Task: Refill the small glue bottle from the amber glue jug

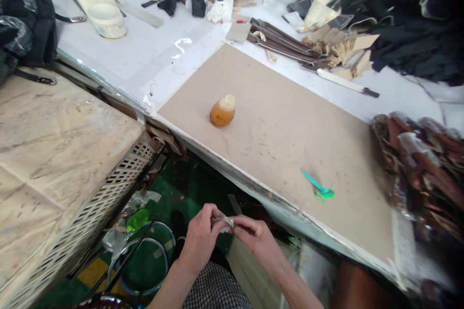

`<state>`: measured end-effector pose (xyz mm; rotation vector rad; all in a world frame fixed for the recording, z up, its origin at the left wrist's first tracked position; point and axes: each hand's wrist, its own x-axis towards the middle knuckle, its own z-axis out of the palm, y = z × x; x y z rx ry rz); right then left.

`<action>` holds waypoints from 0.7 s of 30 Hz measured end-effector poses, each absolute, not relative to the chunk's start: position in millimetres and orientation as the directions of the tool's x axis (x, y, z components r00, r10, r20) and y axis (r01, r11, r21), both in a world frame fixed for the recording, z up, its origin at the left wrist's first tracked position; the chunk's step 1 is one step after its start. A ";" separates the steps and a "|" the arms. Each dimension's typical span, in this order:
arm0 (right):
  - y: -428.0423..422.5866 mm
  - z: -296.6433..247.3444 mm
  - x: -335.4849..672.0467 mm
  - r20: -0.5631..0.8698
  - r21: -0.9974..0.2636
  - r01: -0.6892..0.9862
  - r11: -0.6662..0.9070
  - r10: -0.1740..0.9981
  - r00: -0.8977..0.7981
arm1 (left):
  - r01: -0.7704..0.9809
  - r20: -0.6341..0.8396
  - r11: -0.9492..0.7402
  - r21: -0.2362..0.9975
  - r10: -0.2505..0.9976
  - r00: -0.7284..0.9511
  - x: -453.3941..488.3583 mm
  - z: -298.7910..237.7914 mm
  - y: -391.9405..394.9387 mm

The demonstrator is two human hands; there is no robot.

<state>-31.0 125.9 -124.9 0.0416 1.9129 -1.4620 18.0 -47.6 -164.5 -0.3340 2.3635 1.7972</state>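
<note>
Just off the table's front edge, both hands meet over my lap. A small crumpled pale piece [226, 222], perhaps paper or cloth, is pinched between them; its exact kind does not show. My left hand [200, 235] is closed round one end of it. The thumb and fingertips of my right hand [256, 237] press together on the other end. On the brown board [275, 116] beyond stands a squat bottle of amber liquid [222, 112] with a whitish neck. A turquoise plastic spoon-like tool [319, 186] lies farther right on the board.
Dark brown strips [286, 41] and tan scraps lie behind the board. Stacked reddish-brown pieces [420, 154] crowd the right side. A white tub [107, 19] stands back left. A paper-covered crate [126, 169] and a metal ring-framed stool [143, 260] are at left.
</note>
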 end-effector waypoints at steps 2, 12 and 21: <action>129.5 -119.9 -28.2 -0.561 -0.826 0.480 0.295 -0.346 -0.752 | -0.326 -0.305 0.223 0.919 -0.125 -0.944 11.9 -158.9 -45.2; 137.9 -60.8 -110.2 -0.136 -0.871 0.083 0.484 -0.076 -0.988 | -0.324 -0.285 0.068 0.944 -0.329 -0.900 -30.6 -112.1 -84.1; 70.5 -79.7 -274.1 0.148 -0.905 -0.282 0.319 -0.385 -0.911 | -0.295 -0.263 -0.013 0.955 -0.496 -0.828 -54.7 -87.8 -108.8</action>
